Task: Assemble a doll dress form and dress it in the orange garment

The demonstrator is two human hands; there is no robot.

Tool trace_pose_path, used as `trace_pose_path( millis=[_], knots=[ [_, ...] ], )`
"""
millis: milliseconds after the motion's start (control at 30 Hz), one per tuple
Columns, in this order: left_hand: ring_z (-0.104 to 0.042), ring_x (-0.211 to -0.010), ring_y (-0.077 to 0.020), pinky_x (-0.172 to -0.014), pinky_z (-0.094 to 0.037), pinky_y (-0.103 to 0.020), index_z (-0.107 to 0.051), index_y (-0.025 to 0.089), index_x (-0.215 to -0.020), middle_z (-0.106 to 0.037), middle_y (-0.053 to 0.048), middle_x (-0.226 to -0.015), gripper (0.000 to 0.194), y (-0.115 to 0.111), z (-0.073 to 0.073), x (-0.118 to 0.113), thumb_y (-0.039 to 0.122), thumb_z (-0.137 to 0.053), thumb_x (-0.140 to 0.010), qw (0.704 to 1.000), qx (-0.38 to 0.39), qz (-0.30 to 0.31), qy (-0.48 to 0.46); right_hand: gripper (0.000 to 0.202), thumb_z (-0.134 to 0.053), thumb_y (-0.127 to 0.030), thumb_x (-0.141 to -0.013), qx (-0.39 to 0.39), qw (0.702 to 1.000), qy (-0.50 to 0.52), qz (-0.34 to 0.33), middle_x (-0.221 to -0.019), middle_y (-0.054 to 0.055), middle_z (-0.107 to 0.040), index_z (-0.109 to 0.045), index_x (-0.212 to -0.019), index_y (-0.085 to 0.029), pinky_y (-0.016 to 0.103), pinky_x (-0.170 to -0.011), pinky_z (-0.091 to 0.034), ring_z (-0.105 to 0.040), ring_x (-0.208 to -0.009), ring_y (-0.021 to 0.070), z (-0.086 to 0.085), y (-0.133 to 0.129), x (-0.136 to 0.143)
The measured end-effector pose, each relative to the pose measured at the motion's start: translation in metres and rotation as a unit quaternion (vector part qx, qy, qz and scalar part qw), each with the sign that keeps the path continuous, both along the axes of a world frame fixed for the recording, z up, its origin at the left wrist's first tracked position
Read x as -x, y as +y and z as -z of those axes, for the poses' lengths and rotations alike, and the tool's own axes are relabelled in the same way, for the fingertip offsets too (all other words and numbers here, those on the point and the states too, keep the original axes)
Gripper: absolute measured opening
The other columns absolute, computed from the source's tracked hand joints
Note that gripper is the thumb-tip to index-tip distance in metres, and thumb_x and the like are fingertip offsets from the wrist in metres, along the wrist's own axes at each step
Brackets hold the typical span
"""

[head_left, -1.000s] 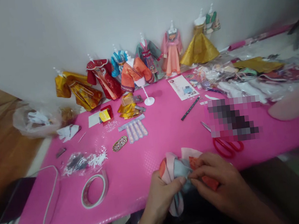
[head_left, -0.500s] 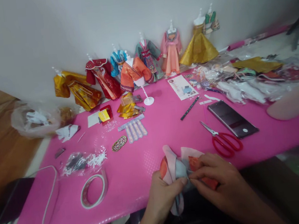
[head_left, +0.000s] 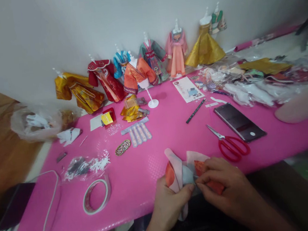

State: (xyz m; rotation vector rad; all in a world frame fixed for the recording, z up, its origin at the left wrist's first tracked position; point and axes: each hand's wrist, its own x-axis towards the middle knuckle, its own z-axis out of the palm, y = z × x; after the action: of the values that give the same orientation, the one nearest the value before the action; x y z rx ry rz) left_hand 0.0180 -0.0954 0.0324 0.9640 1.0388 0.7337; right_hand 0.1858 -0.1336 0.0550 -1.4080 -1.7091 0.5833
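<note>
Between my two hands, at the table's near edge, is a small fabric garment piece [head_left: 187, 174] in pale pink, grey-blue and orange. My left hand [head_left: 169, 201] grips its left side, thumb pressed on the grey-blue part. On the other side my right hand [head_left: 222, 181] pinches the cloth with thumb and index finger, close to the left thumb. Whatever small thing may sit between those fingertips is too blurred to make out. Red-handled scissors [head_left: 231, 145] lie just beyond the right hand, beside a dark phone [head_left: 239, 122].
Several doll stands in costumes, among them an orange jacket [head_left: 138, 74], line the wall behind the pink table [head_left: 168, 125]. A tape roll [head_left: 107, 198], a striped fabric piece [head_left: 139, 133], a pen [head_left: 195, 110] and a printed card [head_left: 188, 89] lie about. Plastic-bagged pieces [head_left: 251, 89] heap up at right.
The fabric has shifted slightly in my hands, its left pink flap spreading a little to the left. Both hands keep their hold in nearly the same place.
</note>
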Motion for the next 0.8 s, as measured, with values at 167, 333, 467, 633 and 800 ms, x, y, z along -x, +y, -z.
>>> trace_pose_path(
  millis=[167, 333, 467, 633, 800],
  knots=[
    [-0.052, -0.056, -0.0117, -0.054, -0.043, -0.021, -0.068, 0.011, -0.076, -0.060, 0.000, -0.061, 0.041, 0.002, 0.005, 0.006, 0.044, -0.086, -0.061, 0.999, 0.036, 0.017, -0.023, 0.011, -0.059, -0.017, -0.087, 0.045, 0.998, 0.049, 0.004, -0.079, 0.003, -0.062, -0.068, -0.081, -0.021, 0.033, -0.070, -0.043, -0.059, -0.077, 0.0186, 0.003, 0.003, -0.007],
    [-0.055, -0.059, -0.0130, -0.057, -0.046, -0.023, -0.068, 0.012, -0.085, -0.061, -0.001, -0.066, 0.042, 0.003, 0.004, 0.009, 0.044, -0.086, -0.063, 0.995, 0.070, 0.032, -0.067, 0.010, -0.058, -0.026, -0.090, 0.129, 0.984, 0.123, -0.019, -0.086, 0.003, -0.061, -0.065, -0.086, -0.022, 0.033, -0.075, -0.044, -0.059, -0.083, 0.0197, 0.003, 0.008, -0.008],
    [-0.050, -0.055, -0.0103, -0.054, -0.042, -0.020, -0.066, 0.013, -0.078, -0.057, 0.001, -0.062, 0.039, 0.003, 0.005, 0.008, 0.046, -0.083, -0.066, 0.996, 0.055, 0.034, -0.068, 0.021, -0.059, -0.024, -0.087, 0.149, 0.975, 0.162, -0.022, -0.073, -0.001, -0.056, -0.055, -0.067, -0.021, 0.032, -0.071, -0.041, -0.055, -0.073, 0.0172, 0.004, 0.009, -0.001],
    [-0.042, -0.054, -0.0083, -0.051, -0.035, -0.019, -0.062, 0.013, -0.073, -0.050, 0.004, -0.058, 0.037, 0.001, 0.006, 0.005, 0.041, -0.085, -0.064, 0.999, 0.023, 0.025, -0.035, 0.022, -0.058, -0.022, -0.087, 0.152, 0.968, 0.198, -0.021, -0.072, -0.002, -0.053, -0.052, -0.066, -0.021, 0.031, -0.069, -0.039, -0.053, -0.072, 0.0162, 0.006, 0.009, 0.003],
    [-0.041, -0.053, -0.0085, -0.051, -0.035, -0.020, -0.064, 0.013, -0.076, -0.049, 0.004, -0.058, 0.035, 0.002, 0.006, 0.004, 0.041, -0.083, -0.066, 1.000, 0.017, 0.003, -0.019, 0.021, -0.059, -0.024, -0.088, 0.150, 0.969, 0.192, -0.043, -0.073, -0.001, -0.053, -0.054, -0.068, -0.021, 0.030, -0.069, -0.039, -0.053, -0.072, 0.0159, 0.007, 0.010, 0.002]
  ],
)
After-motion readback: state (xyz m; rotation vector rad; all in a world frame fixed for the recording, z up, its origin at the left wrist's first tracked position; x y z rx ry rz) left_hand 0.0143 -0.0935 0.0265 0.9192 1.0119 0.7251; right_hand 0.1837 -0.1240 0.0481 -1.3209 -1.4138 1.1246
